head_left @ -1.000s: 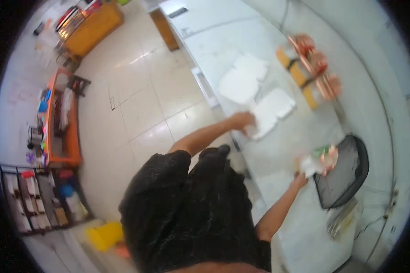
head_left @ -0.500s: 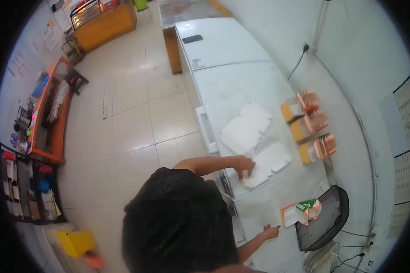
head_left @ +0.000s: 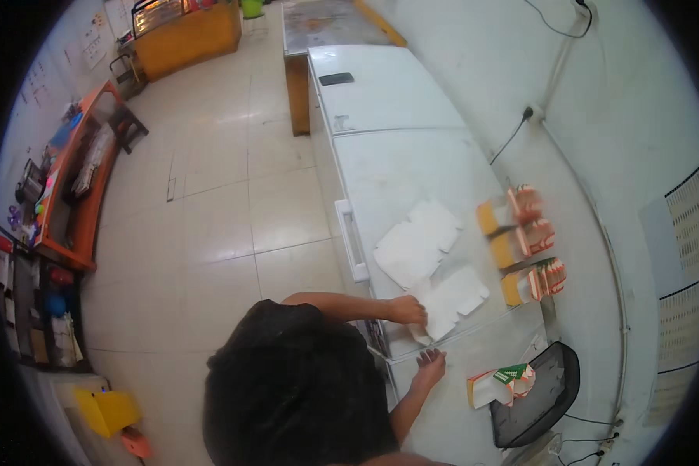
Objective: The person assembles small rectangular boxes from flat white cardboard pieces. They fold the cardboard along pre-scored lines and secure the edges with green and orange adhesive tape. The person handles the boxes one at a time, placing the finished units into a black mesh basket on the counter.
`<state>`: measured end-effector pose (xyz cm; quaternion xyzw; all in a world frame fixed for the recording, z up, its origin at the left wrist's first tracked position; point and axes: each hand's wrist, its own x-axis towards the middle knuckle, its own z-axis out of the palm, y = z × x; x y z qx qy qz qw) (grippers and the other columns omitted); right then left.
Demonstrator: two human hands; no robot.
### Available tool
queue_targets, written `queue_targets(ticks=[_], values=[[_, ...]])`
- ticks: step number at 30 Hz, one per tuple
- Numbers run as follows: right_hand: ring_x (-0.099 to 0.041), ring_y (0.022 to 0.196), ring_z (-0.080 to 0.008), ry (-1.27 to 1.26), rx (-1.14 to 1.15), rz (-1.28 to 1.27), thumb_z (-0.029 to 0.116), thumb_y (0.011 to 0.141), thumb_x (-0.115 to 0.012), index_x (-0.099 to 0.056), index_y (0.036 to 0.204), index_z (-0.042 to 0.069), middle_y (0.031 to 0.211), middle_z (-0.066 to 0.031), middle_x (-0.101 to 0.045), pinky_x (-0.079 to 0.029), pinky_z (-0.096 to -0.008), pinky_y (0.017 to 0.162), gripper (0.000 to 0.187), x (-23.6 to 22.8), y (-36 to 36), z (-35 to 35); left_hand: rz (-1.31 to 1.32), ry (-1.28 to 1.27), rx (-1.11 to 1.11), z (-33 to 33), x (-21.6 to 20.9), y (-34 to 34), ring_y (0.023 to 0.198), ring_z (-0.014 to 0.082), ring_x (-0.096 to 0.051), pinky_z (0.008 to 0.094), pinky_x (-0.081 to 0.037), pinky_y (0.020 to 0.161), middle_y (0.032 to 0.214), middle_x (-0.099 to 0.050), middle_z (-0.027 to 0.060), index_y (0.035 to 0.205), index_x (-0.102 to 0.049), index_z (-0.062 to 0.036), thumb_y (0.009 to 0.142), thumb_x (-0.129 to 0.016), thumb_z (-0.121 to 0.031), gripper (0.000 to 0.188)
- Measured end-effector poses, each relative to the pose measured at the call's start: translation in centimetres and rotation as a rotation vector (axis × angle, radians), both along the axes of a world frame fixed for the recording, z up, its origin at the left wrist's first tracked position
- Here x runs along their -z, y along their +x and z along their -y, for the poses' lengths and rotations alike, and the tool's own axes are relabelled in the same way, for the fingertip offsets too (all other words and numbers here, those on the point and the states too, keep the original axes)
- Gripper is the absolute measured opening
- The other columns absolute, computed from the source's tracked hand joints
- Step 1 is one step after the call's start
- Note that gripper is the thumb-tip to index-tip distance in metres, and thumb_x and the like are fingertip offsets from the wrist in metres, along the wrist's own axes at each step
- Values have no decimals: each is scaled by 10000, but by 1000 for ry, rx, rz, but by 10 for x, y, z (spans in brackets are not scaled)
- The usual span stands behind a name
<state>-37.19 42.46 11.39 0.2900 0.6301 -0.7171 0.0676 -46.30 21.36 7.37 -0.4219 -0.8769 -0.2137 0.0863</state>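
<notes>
1. Edges first: the freezer (head_left: 412, 167) runs lengthwise between the tiled floor (head_left: 210, 221) and the wall (head_left: 598, 155), with a decent open stretch of lid between the far card sheet (head_left: 418, 242) and the seam towards its far end
2. Way tighter at the near end: the near card sheet (head_left: 454, 301) lies close to the freezer's near edge, right where the white worktop (head_left: 450, 408) begins, and the two notched sheets meet or overlap a bit, can't tell which
3. Left hand (head_left: 406, 311) reaches in over the floor-side edge, back up, fingers curled at the near card sheet's floor-side end, honestly can't tell if it's pinching or just pressing
4. Right hand (head_left: 430, 366) is open with loose fingers, just beside that near edge, over the worktop
5. In the way: three stacks of paper boxes (head_left: 531, 238) along the wall-side edge, plus a printed carton (head_left: 485, 391) against a dark tray (head_left: 544, 408) on the worktop's wall side
6. Phone (head_left: 336, 78) sits near the far floor-side corner
</notes>
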Motion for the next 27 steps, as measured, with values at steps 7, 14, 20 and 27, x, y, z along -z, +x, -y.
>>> queue_targets(ticks=[7,14,20,27], values=[[-633,703,-251,-68,-177,189,502,996,-414,-500,1220,-29,886,-152,-601,-501,-337,568,583,-12,-43,10,-253,308,-86,30,-21,12,933,162,-626,338,-465,797,927,-677,-37,1000,-671,-207,822,-554,-180,215],[-617,639,-258,172,-299,212,495,1001,-387,-441,1248,52,881,-159,-595,-492,-352,510,509,-16,-46,28,-39,271,-281,22,-20,26,911,143,-618,311,-451,737,892,-673,-52,966,-684,-223,807,-601,-221,180],[-603,701,-261,-196,-91,41,471,1015,-372,-413,1283,49,1015,-151,-565,-449,-333,545,502,23,-34,21,5,323,-402,-6,-5,22,855,150,-617,322,-454,729,823,-667,-55,911,-682,-229,851,-616,-287,107],[-618,702,-243,-91,-177,-21,239,1000,-502,-392,1273,-29,1021,-162,-563,-471,-326,541,398,35,-34,10,-68,322,-433,-5,-27,13,845,135,-609,318,-430,733,781,-649,-63,930,-670,-214,843,-614,-266,116]])
